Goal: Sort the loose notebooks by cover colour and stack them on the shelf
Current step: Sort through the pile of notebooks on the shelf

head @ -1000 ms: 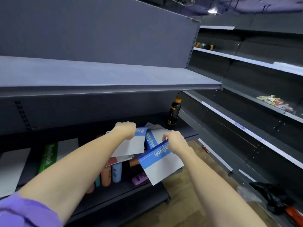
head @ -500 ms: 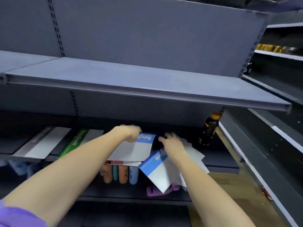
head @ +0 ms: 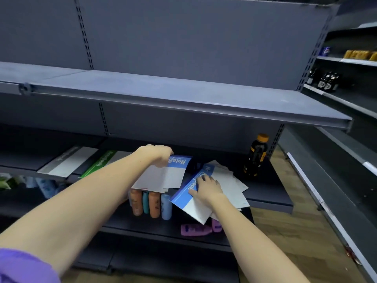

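Note:
My left hand [head: 157,155] grips the top edge of a blue-and-white notebook [head: 165,176] and holds it above the middle shelf [head: 271,199]. My right hand [head: 208,188] lies with spread fingers on another blue-and-white notebook [head: 193,199], which tops a loose pile of white sheets and notebooks [head: 230,184] overhanging the shelf's front edge. Further left on the same shelf lie a green-and-white notebook [head: 102,163] and a grey-and-white notebook [head: 67,163]. A red edge peeks out beneath the notebook in my left hand.
A dark bottle with an orange cap [head: 256,156] stands at the right end of the shelf. Below it are several orange and blue tubes [head: 151,203] and purple bottles [head: 195,229]. A bare grey shelf [head: 183,99] hangs overhead. More shelving with goods runs along the right.
The view swung left and tilted down. My right hand moved from gripping the tilted blue notebook to lying flat on it over the pile. My left hand keeps holding its notebook.

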